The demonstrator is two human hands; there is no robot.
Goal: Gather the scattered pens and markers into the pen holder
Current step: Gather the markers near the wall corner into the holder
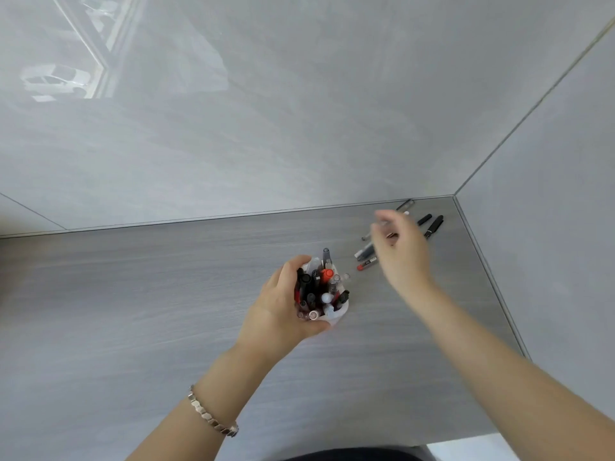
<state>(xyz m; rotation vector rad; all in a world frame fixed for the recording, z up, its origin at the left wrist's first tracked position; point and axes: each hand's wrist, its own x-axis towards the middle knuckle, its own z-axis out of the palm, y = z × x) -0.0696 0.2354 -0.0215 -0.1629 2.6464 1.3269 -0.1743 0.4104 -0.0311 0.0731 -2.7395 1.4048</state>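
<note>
A white pen holder (336, 317) stands in the middle of the grey table, packed with several black, red and clear pens. My left hand (279, 307) is wrapped around its left side. My right hand (401, 249) is blurred with motion and hovers over the scattered pens at the back right corner, fingers curled. Whether it holds a pen is unclear. Around it lie a red-tipped pen (366, 263), a grey marker (363, 252), two black markers (434, 225) and a clear pen (406, 204) by the wall.
The grey wood-grain table (149, 311) meets glossy grey walls at the back and at the right (549, 227), forming a corner beside the loose pens. A metal bracelet (213, 415) is on my left wrist. The table's front edge lies at the lower right.
</note>
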